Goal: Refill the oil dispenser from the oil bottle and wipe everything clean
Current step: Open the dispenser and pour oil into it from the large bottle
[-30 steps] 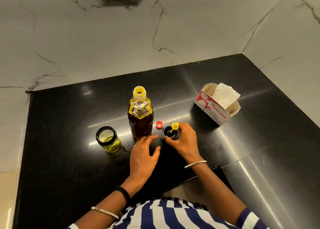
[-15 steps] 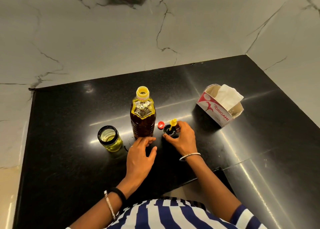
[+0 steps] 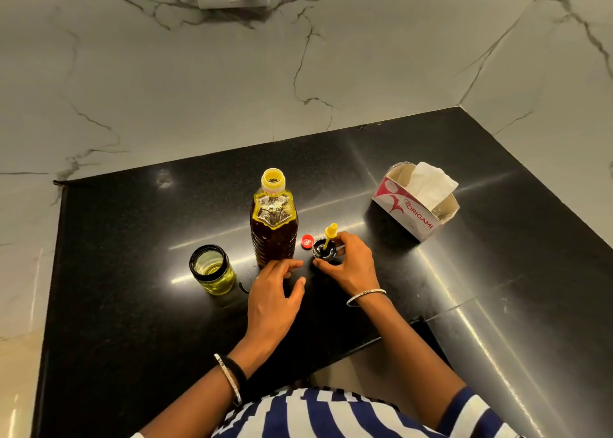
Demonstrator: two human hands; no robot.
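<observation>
Gripping the dispenser lid (image 3: 323, 251) (black, yellow spout upright) on the counter (image 3: 132, 321), the right hand (image 3: 351, 265) curls its fingers round it; left hand (image 3: 270, 301) rests relaxed, holding nothing, fingertips just beside the uncapped oil bottle (image 3: 273, 231); red cap (image 3: 307, 240) lies between bottle and lid; glass dispenser (image 3: 212, 271) stands open, left of the bottle; tissue box (image 3: 411, 215) well apart, right.

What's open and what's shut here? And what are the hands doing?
bottle: upright, uncapped, mostly full of dark oil.
red cap: off, lying on the counter.
jar: open, a little yellow oil inside.
lid: off the jar, on the counter, yellow spout pointing up.
tissue box: open, a tissue sticking out.
left hand: empty, relaxed, near the bottle.
right hand: holds the lid.
</observation>
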